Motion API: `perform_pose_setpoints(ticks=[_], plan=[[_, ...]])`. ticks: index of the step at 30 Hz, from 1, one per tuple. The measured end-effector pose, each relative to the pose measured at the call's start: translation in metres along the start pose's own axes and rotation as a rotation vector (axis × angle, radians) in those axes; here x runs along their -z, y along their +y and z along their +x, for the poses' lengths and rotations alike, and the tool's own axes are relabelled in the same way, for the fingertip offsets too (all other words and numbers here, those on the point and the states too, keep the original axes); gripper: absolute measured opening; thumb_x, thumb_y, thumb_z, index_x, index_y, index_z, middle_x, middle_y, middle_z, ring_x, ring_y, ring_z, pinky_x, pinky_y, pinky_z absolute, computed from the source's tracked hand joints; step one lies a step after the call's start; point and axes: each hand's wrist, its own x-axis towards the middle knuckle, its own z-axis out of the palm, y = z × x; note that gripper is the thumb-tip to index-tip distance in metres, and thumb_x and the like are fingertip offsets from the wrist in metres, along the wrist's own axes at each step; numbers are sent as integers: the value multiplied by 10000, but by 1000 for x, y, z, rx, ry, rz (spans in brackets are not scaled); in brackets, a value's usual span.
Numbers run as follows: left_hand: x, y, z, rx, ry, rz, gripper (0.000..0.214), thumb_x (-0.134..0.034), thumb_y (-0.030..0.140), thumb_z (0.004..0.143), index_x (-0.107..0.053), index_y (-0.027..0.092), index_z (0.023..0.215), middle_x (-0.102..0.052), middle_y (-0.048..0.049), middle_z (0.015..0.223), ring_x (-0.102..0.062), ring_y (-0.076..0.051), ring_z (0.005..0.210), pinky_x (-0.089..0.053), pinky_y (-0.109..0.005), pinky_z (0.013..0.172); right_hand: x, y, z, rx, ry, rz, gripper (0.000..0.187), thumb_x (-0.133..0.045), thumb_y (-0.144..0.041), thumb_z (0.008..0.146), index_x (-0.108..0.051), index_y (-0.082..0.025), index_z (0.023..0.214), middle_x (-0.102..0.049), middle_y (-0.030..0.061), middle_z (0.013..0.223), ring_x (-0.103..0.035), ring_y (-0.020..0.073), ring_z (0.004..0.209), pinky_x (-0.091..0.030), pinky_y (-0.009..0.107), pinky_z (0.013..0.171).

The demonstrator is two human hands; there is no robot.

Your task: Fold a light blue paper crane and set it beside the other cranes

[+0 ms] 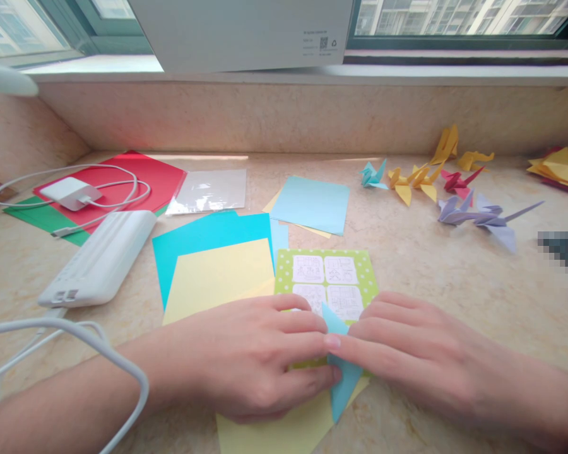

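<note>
A folded piece of light blue paper (344,392), narrow and pointed at both ends, lies between my hands on a green dotted card (369,271) with printed line drawings. From the left, my left hand (260,356) holds the paper, its fingertips and thumb pressed along the paper's left edge. My right hand (421,340) comes in from the right; its index fingertip presses on the paper's middle, and its other fingers are curled beside it. The undersides of both hands and part of the paper are hidden. Pale yellow sheets (222,265) lie under and behind my left hand.
Turquoise sheets (208,228), a light blue square stack (312,203) and a clear packet (211,190) lie behind. Left are a white power bank (101,258), a charger (71,192) and looping cables. Several folded paper cranes (490,217) stand at right.
</note>
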Motion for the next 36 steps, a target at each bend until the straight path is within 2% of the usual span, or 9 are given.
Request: perform_pose_setpoints(ticks=[3,8,16,23,29,36], plan=[[4,0,3,-86,-73,-18,169,-505,154,958,-664,172,1014,-678,-69,886,-618,-188,880,-508,-327,880,-9,2,-6,-111,82,37,293,-476,-151,989,-559,-141,1270,-708,72,913,-646,172,830,-490,308,739],[9,-2,4,-104,-85,-11,220,-484,133,964,-646,140,1113,-677,-77,880,-615,-189,834,-520,-314,824,-22,6,-10,-258,115,152,109,-547,-179,961,-650,-187,996,-695,31,859,-630,148,793,-463,278,727],[5,-2,3,-87,-100,-22,197,-459,138,973,-652,148,1012,-659,-67,873,-602,-189,834,-503,-322,813,-23,6,-8,-307,65,244,135,-511,-159,962,-629,-194,907,-677,7,830,-610,127,768,-455,250,708],[7,-2,5,11,-146,-107,143,-486,158,965,-627,160,941,-661,-55,947,-578,-161,798,-491,-279,751,-22,9,-7,-257,102,344,180,-488,-118,963,-644,-201,998,-661,54,991,-636,131,904,-526,237,774],[6,-2,4,-79,-110,-2,173,-486,132,949,-626,179,859,-651,-54,915,-578,-181,808,-496,-316,779,-21,10,-9,-220,166,333,200,-522,-109,949,-650,-211,1065,-637,59,1019,-633,128,919,-531,230,781],[4,-2,3,-86,-60,2,148,-533,123,919,-595,193,804,-628,-45,858,-568,-170,785,-501,-301,779,-23,10,-8,-195,219,283,210,-522,-135,958,-644,-209,1112,-673,49,946,-640,123,842,-532,226,726]])
